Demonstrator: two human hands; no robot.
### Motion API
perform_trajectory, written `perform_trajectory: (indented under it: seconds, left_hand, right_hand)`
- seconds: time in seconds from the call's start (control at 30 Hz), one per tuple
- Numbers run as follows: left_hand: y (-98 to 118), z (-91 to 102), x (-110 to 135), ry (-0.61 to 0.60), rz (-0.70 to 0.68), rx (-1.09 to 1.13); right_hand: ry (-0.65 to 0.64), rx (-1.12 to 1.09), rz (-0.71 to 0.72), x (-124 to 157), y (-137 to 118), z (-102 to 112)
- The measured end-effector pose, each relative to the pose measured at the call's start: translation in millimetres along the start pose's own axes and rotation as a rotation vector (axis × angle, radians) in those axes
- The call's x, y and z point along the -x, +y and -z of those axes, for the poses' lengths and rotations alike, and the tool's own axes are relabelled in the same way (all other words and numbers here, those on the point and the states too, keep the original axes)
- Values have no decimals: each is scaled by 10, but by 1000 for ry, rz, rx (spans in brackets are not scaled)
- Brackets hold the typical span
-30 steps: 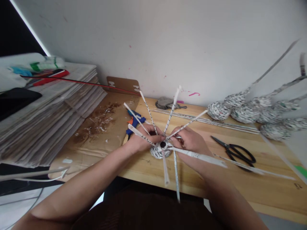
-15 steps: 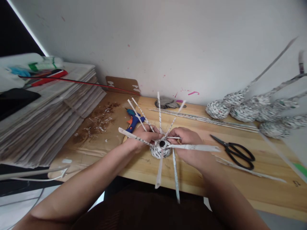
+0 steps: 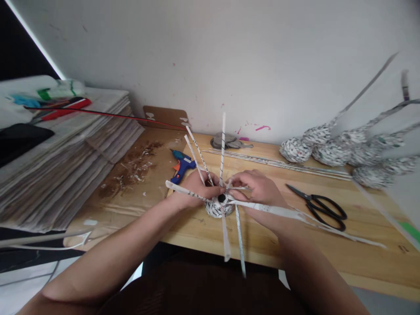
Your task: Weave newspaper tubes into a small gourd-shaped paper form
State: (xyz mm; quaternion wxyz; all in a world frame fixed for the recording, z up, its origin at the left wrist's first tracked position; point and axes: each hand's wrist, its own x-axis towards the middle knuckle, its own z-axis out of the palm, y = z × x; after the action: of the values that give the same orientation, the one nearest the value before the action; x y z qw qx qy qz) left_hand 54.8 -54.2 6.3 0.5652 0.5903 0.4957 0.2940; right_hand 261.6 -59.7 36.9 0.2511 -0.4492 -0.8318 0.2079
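Note:
A small round ball woven from rolled newspaper strips [image 3: 215, 210] sits between my hands near the table's front edge, with a dark hole on top. Several long paper tubes stick out around it, one rising upright [image 3: 223, 144] and one slanting toward me [image 3: 225, 240]. On its left side, my left hand [image 3: 205, 186] is closed round the rim, thumb near the hole. Across from it, my right hand [image 3: 254, 186] pinches a paper tube at the rim between thumb and fingers. The fingertips of both hands are partly hidden by the tubes.
Black-handled scissors [image 3: 320, 205] lie at the right, and a blue glue gun [image 3: 182, 166] at the left. Finished woven pieces [image 3: 334, 151] stand at the back right. Thin paper sticks [image 3: 278, 162] lie along the back. A tall newspaper stack [image 3: 62, 162] fills the left.
My right hand has shifted a little, and the tube that slanted up at the back right is now bent down into its fingers. The woven ball has turned slightly.

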Motion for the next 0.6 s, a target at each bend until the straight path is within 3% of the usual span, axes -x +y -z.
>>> perform_trajectory:
  seconds: [0.27,0.6]
  left_hand:
    - [-38,-37,21,35,-82,-49]
    - [-35,69,102,27,-154,-88]
  right_hand:
    - [96,50,232,65,-133,-32]
    - [217,367,154,159,-200,-148]
